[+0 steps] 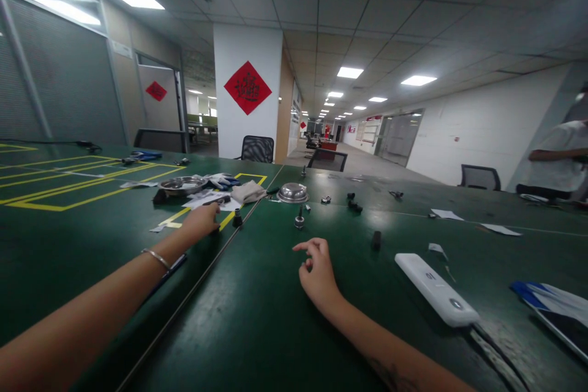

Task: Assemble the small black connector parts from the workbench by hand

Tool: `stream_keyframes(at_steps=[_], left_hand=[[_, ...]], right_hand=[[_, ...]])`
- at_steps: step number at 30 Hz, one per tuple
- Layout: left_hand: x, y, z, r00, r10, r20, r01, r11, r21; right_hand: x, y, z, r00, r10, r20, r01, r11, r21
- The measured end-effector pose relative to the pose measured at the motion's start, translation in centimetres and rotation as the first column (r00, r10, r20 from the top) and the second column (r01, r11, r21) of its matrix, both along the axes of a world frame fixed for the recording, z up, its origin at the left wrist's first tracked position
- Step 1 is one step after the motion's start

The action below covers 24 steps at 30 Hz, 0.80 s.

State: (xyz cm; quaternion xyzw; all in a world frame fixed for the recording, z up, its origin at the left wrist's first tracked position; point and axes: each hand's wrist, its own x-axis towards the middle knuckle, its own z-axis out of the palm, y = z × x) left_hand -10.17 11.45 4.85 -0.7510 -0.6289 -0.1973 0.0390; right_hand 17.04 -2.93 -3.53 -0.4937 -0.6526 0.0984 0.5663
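Observation:
My left hand [202,225] reaches over the yellow-taped part of the table, fingers bent downward and closed. A dark shape shows under the fingertips, too small to name. Just right of it stands a small black fitting [237,218]. Behind the hand lie white papers [198,200] with a dark tool on them. My right hand [316,271] is above the green tabletop, index finger stretched and thumb apart, holding nothing. Beyond its fingertips stands a small metal fitting with a stem [299,218]. Further back is a round metal dish [293,192], seemingly upside down.
A metal bowl [182,185], gloves [222,180] and a beige cloth [248,192] lie at back left. Small black parts [353,203] and a black block [376,240] are to the right. A white power strip [436,289] with a cable lies nearer. A person [558,156] is at far right.

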Motion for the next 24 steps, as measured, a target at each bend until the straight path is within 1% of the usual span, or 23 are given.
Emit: stream_keyframes(at_steps=[2, 5, 7, 10, 12, 14, 16, 18, 20, 22, 24], left_hand=[[0.6, -0.5, -0.2, 0.999, -0.011, -0.052, 0.013, 0.999, 0.039], [2.1, -1.0, -0.6, 0.992, -0.069, -0.109, 0.086, 0.983, 0.163], [3.3, -1.2, -1.2, 0.988, -0.100, -0.118, 0.124, 0.969, 0.212], [5.4, -1.0, -2.4, 0.990, -0.116, -0.083, 0.130, 0.972, 0.197], [6.7, -0.9, -3.3, 0.993, -0.106, -0.043, 0.113, 0.975, 0.192], [7.8, -0.7, -4.2, 0.999, -0.041, 0.020, 0.036, 0.979, 0.202], [8.6, -0.5, -4.9, 0.993, 0.063, 0.097, -0.080, 0.979, 0.189], [9.2, -0.1, -5.5, 0.968, 0.179, 0.174, -0.205, 0.969, 0.140], [9.5, 0.4, -5.8, 0.932, 0.274, 0.239, -0.298, 0.952, 0.071], [9.6, 1.0, -5.8, 0.900, 0.331, 0.283, -0.348, 0.938, 0.008], [9.5, 1.5, -5.7, 0.884, 0.349, 0.311, -0.358, 0.933, -0.031]], right_hand=[[-0.1, -0.1, 0.2, 1.000, 0.011, 0.023, -0.011, 1.000, -0.004], [-0.2, -0.3, 0.6, 0.998, 0.016, 0.060, -0.016, 1.000, -0.007], [-0.2, -0.4, 0.8, 0.995, 0.003, 0.097, -0.004, 1.000, 0.007], [-0.3, -0.5, 0.9, 0.989, -0.013, 0.144, 0.008, 0.999, 0.034], [-0.4, -0.7, 1.0, 0.988, -0.009, 0.151, 0.004, 0.999, 0.037], [-0.5, -0.7, 0.9, 0.989, 0.000, 0.149, -0.005, 0.999, 0.034], [-0.5, -0.8, 0.8, 0.989, 0.015, 0.147, -0.020, 0.999, 0.034], [-0.6, -0.7, 0.5, 0.988, 0.026, 0.150, -0.031, 0.999, 0.031], [-0.7, -0.5, 0.1, 0.987, 0.026, 0.158, -0.031, 0.999, 0.026], [-0.7, -0.3, -0.3, 0.985, 0.029, 0.172, -0.034, 0.999, 0.025], [-0.8, -0.1, -0.7, 0.982, 0.036, 0.188, -0.043, 0.999, 0.033]])
